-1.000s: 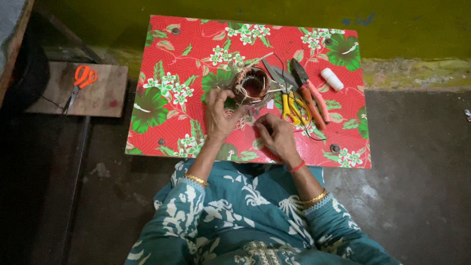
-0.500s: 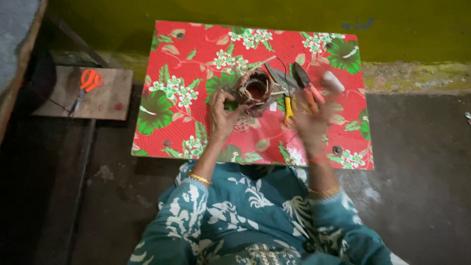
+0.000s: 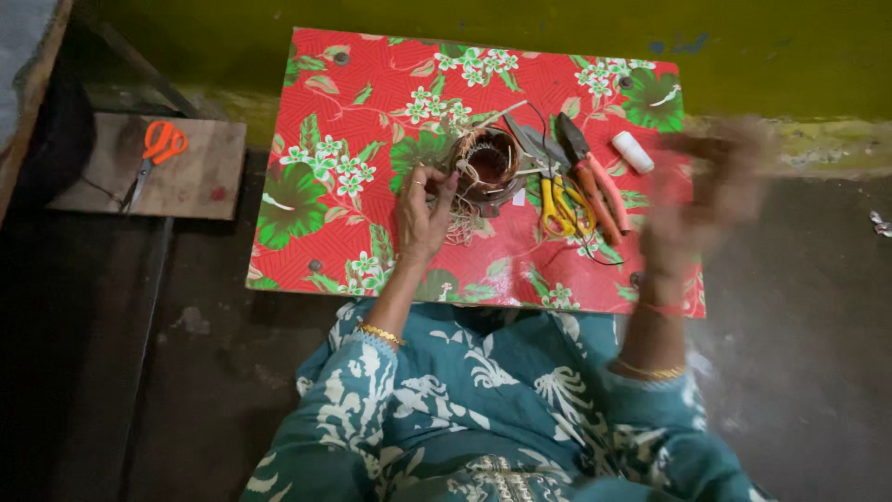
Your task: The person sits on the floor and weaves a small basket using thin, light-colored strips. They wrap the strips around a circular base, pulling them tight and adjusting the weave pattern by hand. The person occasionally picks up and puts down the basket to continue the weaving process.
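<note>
A round coil of copper wire in a metal ring (image 3: pixel 487 165) lies on a low board covered in red flowered cloth (image 3: pixel 353 112). My left hand (image 3: pixel 423 212) grips the coil's near left side, fingers on its rim and loose pale threads. My right hand (image 3: pixel 711 191) is raised over the board's right edge and is blurred by motion; what it holds cannot be made out. Beside the coil lie yellow-handled pliers (image 3: pixel 557 203), red-handled pliers (image 3: pixel 595 181) and a small white roll (image 3: pixel 633 151).
Orange-handled scissors (image 3: pixel 153 153) lie on a wooden board (image 3: pixel 200 172) on the dark floor to the left. A yellow-green wall (image 3: pixel 520 28) runs behind the table. My lap in teal patterned cloth (image 3: pixel 483 400) is just below the table's near edge.
My right hand has left the coil and swung up and out to the right. My left hand has stayed on the coil. The camera has moved closer.
</note>
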